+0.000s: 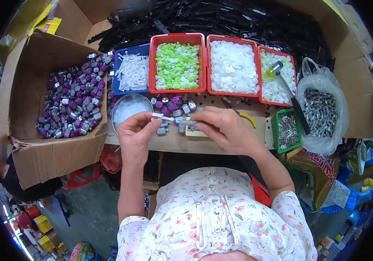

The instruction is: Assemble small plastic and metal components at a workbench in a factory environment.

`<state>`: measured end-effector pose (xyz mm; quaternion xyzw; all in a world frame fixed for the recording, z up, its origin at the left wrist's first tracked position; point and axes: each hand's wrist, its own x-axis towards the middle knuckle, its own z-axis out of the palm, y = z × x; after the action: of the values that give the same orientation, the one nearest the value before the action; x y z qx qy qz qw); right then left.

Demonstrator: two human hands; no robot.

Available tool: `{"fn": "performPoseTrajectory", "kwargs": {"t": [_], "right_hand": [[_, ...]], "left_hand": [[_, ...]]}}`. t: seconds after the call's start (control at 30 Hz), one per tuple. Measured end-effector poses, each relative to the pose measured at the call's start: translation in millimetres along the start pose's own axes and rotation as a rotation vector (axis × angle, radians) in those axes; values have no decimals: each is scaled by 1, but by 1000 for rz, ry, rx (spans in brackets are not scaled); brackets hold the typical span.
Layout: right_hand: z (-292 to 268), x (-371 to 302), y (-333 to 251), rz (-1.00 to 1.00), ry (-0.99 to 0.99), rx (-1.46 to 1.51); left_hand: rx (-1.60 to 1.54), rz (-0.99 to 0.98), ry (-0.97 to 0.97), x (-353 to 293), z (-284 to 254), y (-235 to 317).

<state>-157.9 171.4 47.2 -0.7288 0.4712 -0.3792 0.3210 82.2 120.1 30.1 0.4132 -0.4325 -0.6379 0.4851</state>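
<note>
My left hand (135, 130) pinches a small white plastic stick (164, 117) between thumb and fingertips. Just to its right, my right hand (226, 127) grips a small grey plastic part (185, 123), and the stick's end reaches close to it. Whether the two touch I cannot tell. Under the right fingertips lies a pale yellowish block (196, 132), partly covered. Purple-and-grey motor-like pieces (174, 104) lie loose on the bench behind my hands. Beside my left wrist stands a round metal bowl (116, 114) of whitish translucent bits.
A cardboard box (25, 82) of purple-and-grey pieces stands left. Behind are a blue tray (116, 82) of white sticks and red trays (152, 65) of green and white parts. A hammer (297, 102) leans across the right tray, above a green bin (276, 130). Yellow-handled pliers (248, 118) lie nearby.
</note>
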Motion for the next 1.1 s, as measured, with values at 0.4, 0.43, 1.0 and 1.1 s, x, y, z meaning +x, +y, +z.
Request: {"fn": "performPoseTrajectory", "kwargs": {"t": [0.4, 0.43, 1.0, 1.1], "right_hand": [[-9, -8, -3, 123, -15, 48], [-10, -9, -3, 124, -12, 48], [-21, -31, 1, 80, 61, -66], [-22, -33, 4, 121, 44, -24]], "left_hand": [[1, -44, -123, -1, 13, -11], [-8, -42, -133, -1, 14, -12], [-85, -241, -157, -6, 41, -31], [-153, -337, -128, -9, 48, -37]]}}
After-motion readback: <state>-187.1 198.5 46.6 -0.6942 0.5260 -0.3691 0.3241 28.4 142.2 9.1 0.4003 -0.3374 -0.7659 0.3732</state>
